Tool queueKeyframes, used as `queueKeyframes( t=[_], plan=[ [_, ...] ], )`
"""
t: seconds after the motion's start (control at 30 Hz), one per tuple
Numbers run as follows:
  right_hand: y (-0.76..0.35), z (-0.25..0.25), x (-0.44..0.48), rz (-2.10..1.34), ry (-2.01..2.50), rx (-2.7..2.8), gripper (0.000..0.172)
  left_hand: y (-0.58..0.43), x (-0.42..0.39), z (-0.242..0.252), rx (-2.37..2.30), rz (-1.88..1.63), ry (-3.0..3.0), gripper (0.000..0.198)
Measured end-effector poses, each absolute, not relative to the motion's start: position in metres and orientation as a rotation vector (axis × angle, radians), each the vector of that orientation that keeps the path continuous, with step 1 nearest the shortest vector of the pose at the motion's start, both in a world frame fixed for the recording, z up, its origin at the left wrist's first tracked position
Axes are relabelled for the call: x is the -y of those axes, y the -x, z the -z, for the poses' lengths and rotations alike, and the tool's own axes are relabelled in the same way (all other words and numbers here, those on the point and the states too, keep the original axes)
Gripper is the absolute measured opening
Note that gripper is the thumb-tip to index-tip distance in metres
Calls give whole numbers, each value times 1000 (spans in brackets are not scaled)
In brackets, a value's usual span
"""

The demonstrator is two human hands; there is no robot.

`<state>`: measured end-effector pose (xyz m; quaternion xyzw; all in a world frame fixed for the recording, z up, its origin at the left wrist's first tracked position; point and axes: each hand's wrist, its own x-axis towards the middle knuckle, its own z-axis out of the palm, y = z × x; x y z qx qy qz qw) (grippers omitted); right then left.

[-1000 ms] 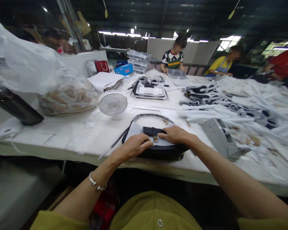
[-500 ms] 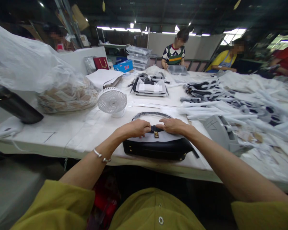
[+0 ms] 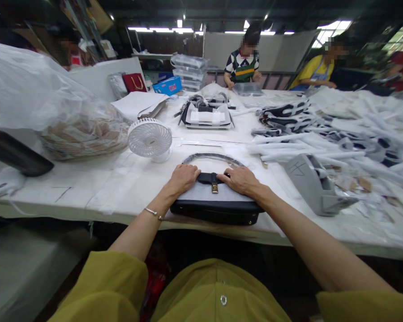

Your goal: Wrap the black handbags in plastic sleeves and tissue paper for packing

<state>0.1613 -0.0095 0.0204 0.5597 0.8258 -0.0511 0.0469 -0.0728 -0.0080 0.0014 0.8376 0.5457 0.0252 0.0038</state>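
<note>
A black handbag [image 3: 215, 210] lies on the table edge in front of me, its base with small metal feet facing me. White sheet [image 3: 201, 195] covers its upper side. A black strap tab [image 3: 206, 177] with a gold-coloured clasp [image 3: 215, 187] sits at the top middle, and the wrapped handle [image 3: 211, 156] arches beyond it. My left hand [image 3: 185, 177] is closed over the bag's top left, thumb toward the tab. On the top right my right hand [image 3: 241, 180] grips likewise, its thumb at the tab's right end. The fingertips of both are partly hidden.
A white fan [image 3: 150, 139] stands left of the bag; a grey tape dispenser [image 3: 310, 183] is to the right. Farther back lie another bag [image 3: 206, 115] and wrapped straps [image 3: 285, 114]. A dark flask [image 3: 16, 152] leans at left. Co-workers [image 3: 242, 65] sit across the table.
Both hands have moved apart from the clasp toward the bag's upper sides. The strap tab and clasp now show more fully, with the clasp lying flat. My view has shifted slightly.
</note>
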Motion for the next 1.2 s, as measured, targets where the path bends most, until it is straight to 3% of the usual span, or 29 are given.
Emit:
queueKeyframes(
  t=[0.37, 0.53, 0.63, 0.73, 0.8, 0.87, 1.1, 1.2],
  plan=[
    [-176, -32, 13, 406, -1785, -2435, 63, 73, 2, -5, -1750, -144, -2541, 37],
    [-184, -64, 53, 448, -1672, -2707, 70, 77, 8, -39, -1658, -300, -2506, 44],
    [-183, -67, 86, 395, -1465, -2870, 75, 71, 35, -56, -1315, -390, -2583, 45],
    [-178, -57, 102, 287, -1477, -2882, 79, 63, 65, -54, -1026, -277, -2675, 65],
    [-176, -51, 98, 202, -1510, -2861, 81, 59, 77, -46, -1055, -200, -2709, 86],
    [-174, -47, 85, 113, -1493, -2868, 82, 56, 77, -38, -1159, -167, -2723, 93],
    [-185, -44, 27, 54, -1294, -2947, 64, 43, 44, -16, -1467, -180, -2807, 71],
    [-185, -18, 32, -27, -1276, -3029, 39, 42, 49, 17, -1507, -295, -2931, 64]
  ],
)
